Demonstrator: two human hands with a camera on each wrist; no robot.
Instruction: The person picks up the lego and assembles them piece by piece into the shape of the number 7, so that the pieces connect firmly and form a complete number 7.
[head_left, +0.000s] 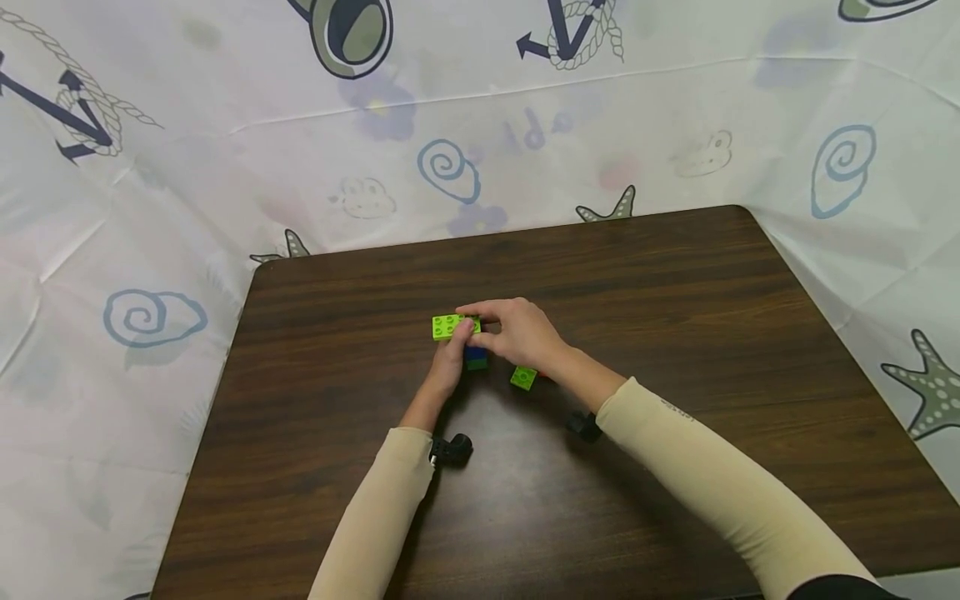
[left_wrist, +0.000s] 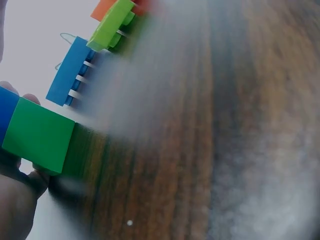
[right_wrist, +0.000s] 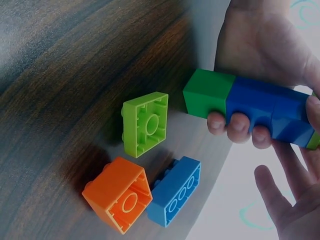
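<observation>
Over the tabletop (head_left: 660, 283), I see the stack (right_wrist: 252, 102) between the hands: the left hand (head_left: 446, 367) curls round its green-and-blue part, the right hand (head_left: 525, 332) pinches its lime top (head_left: 444, 327). Nearby lie three loose bricks (right_wrist: 119, 194).

Head view evenly lit, soft shadows on table (head_left: 330, 375). Wrist views: pale glare; left one hazy, blurred.

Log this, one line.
left hand: grips green-blue plastic brick stack; right hand: pinches oblong lime brick atop; loose: square lime brick, orange brick, oblong blue brick
</observation>
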